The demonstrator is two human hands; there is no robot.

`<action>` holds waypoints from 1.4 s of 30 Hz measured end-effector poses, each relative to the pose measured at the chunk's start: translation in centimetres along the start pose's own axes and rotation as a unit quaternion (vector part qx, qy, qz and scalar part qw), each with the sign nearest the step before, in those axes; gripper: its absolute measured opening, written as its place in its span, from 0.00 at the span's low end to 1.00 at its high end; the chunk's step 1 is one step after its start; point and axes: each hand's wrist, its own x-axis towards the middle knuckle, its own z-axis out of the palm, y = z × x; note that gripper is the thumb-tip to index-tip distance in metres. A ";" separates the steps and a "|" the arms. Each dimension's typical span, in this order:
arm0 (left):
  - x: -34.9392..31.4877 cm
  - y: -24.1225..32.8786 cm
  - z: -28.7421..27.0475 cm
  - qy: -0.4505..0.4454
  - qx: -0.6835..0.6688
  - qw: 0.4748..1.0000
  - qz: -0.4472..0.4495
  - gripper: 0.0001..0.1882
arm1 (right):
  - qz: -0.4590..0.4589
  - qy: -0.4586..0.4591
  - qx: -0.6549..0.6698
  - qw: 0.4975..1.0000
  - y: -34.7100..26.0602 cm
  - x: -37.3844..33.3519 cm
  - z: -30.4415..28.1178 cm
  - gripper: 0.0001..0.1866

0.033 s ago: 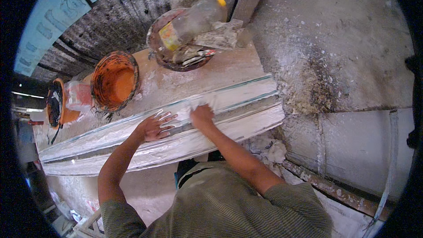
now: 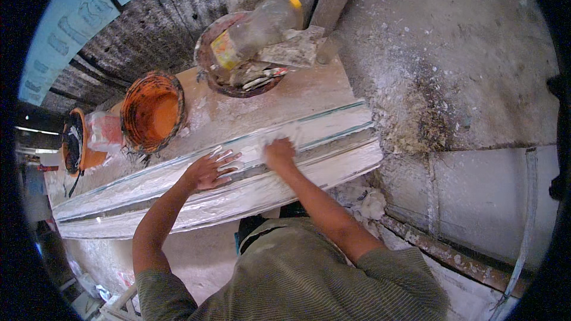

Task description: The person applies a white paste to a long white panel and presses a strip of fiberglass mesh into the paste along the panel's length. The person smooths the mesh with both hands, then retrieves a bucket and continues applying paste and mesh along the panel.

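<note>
A long pale piece [image 2: 333,120], tapering to the left, lies across the bench in front of me. Thin green lines and a grey channel run along it, and its surface looks white and powdery. My left hand [image 2: 212,168] lies spread on it left of the middle, with whitish fingers apart and nothing held. Just to the right, my right hand [image 2: 278,153] is over the same piece beside the grey channel. Motion smears its fingers into a pale blur, hiding whether they hold anything.
Behind the long piece on the bench [image 2: 229,113] stand an orange bucket [image 2: 160,113] with a dark-crusted rim and a round basin [image 2: 205,53]. The basin holds a clear bottle [image 2: 262,27] with a yellow cap. Another orange container [image 2: 92,159] is far left. Corrugated sheeting [image 2: 160,15] rises behind.
My right hand has shifted slightly to the right along the long pale piece. My left hand stays in place, still spread. The view has moved very slightly.
</note>
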 end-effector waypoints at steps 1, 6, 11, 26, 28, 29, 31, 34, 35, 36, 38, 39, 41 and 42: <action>1.5 0.0 -0.5 -0.001 -0.003 1.000 0.007 0.24 | 0.003 0.030 -0.031 0.999 3.0 1.6 -0.9 0.30; 7.1 0.8 -2.2 0.017 -0.001 0.999 0.040 0.23 | 0.107 0.190 -0.057 0.974 17.9 8.1 -5.0 0.26; 15.1 3.1 -3.7 0.064 -0.045 0.996 0.035 0.21 | 0.017 0.257 -0.113 0.960 27.8 9.3 -8.8 0.22; 12.7 0.4 -1.0 0.075 0.081 0.994 -0.010 0.27 | 0.008 0.053 -0.004 0.999 12.6 -0.3 2.2 0.28; 7.3 0.4 -0.5 0.029 0.064 0.996 -0.057 0.27 | -0.036 -0.012 0.017 0.999 8.3 -3.0 3.8 0.27; 4.8 0.4 -0.5 0.018 0.076 0.995 -0.067 0.27 | -0.067 -0.004 0.015 0.998 6.5 -4.8 4.5 0.26; 0.5 0.6 -0.4 -0.012 0.081 0.994 -0.074 0.26 | -0.158 -0.028 -0.005 0.987 3.6 -7.9 5.0 0.24; -3.2 0.9 -0.4 -0.052 0.033 0.995 -0.076 0.26 | -0.165 -0.044 0.051 0.984 0.6 -9.8 4.0 0.25; -3.6 1.0 -0.4 -0.053 0.021 0.995 -0.076 0.26 | -0.141 -0.035 0.074 0.987 0.0 -9.9 3.3 0.26; -3.5 1.1 -0.4 -0.058 0.007 0.995 -0.076 0.26 | -0.122 -0.038 0.101 0.987 -0.4 -9.6 2.6 0.26; -2.3 1.3 -0.6 -0.047 0.039 0.996 -0.059 0.26 | -0.070 -0.021 0.118 0.990 -0.6 -8.5 0.9 0.27; -1.3 1.4 -0.8 -0.042 0.052 0.997 -0.049 0.26 | -0.030 -0.018 0.118 0.992 -0.2 -7.9 0.2 0.27; 1.6 1.6 -1.5 -0.041 0.021 0.998 -0.034 0.25 | 0.036 0.014 0.135 0.990 1.1 -6.5 -0.9 0.28; 3.4 1.9 -1.7 -0.046 -0.002 0.998 -0.033 0.25 | -0.019 -0.032 0.089 0.995 3.1 -5.5 -1.8 0.27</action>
